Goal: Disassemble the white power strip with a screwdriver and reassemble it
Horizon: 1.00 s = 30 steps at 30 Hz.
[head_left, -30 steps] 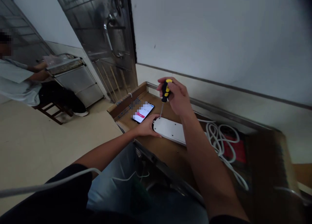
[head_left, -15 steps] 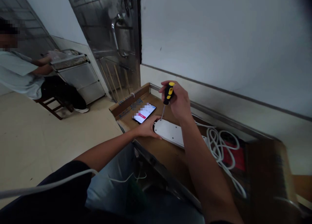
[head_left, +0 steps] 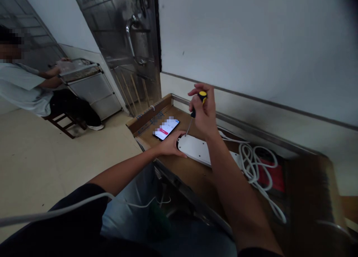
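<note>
Evidently the white strip (head_left: pixel 194 149), laid on cardboard (head_left: pixel 192 172), is clasped at its left end by the left hand (head_left: pixel 171 144); above that end, the screwdriver (head_left: pixel 193 113) is gripped by the right hand (head_left: pixel 206 114). Should it be tilted too far, the strip could be scratched by a slip. Since half a second ago, the screwdriver has been leaned further rightward from that end

Workshop-like room, cardboard-lined bench (head_left: pixel 192 172), screwdriver (head_left: pixel 202 96), metal door (head_left: pixel 117 29), co-worker (head_left: pixel 24 87) seated at a stand (head_left: pixel 93 88)
</note>
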{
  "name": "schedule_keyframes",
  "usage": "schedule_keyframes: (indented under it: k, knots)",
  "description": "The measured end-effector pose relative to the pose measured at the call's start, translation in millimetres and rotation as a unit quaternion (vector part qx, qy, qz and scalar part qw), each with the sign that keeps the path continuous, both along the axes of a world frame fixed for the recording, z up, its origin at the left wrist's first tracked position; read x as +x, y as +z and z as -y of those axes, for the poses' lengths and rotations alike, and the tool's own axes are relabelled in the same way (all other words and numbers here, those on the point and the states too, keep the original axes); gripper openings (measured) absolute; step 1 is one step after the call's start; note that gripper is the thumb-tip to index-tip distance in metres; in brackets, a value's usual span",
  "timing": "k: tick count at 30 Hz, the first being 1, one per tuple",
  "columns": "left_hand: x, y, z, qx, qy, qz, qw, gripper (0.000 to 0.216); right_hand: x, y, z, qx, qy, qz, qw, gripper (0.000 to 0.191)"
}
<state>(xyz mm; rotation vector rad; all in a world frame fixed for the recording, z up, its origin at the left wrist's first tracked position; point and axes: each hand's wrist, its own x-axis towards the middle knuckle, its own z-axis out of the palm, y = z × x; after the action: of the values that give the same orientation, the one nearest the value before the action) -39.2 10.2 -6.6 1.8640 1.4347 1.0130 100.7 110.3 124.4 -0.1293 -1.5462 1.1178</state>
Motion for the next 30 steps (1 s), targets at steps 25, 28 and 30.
schedule_keyframes:
  k: [25, 28, 30]
  knots:
    - [0.8, -3.0, -1.5, -0.002, 0.009, -0.010, 1.000, 0.111, -5.7, -4.2, -2.6, -0.022, -0.020, -0.004, 1.000, 0.053]
    - [1.4, -3.2, -0.4, 0.002, 0.008, -0.011, 1.000, 0.111, -2.6, -0.1, -1.7, -0.028, -0.011, 0.009, 1.000, 0.042]
    - [1.9, -3.1, 0.2, 0.001, 0.007, -0.010, 1.000, 0.112, -3.4, 2.2, 0.6, -0.035, -0.003, 0.005, 0.999, 0.041]
